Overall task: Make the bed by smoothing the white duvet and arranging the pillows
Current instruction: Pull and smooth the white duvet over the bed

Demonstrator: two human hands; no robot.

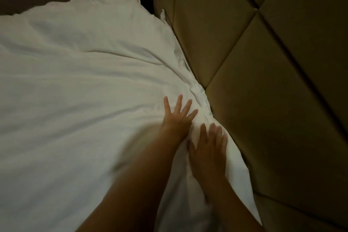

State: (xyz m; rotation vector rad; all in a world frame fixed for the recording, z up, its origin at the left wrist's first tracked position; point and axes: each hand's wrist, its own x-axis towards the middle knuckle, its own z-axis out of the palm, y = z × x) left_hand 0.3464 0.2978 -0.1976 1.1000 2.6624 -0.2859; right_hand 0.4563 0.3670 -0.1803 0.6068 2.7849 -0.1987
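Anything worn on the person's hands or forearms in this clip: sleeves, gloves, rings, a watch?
Nothing shows. The left hand and right hand are bare, no gloves, and both forearms are bare to the frame's edge. No watch or ring is visible, though motion blur could hide small ones.

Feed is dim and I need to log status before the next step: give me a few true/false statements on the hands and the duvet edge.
1. Both hands lie flat on the white duvet. True.
2. The left hand has its fingers spread. True.
3. The right hand grips a pillow. False: it presses on the duvet with straight fingers; no separate pillow can be told apart.
4. The duvet is wrinkle-free beside the padded headboard. False: it is bunched there, just beyond the fingertips.
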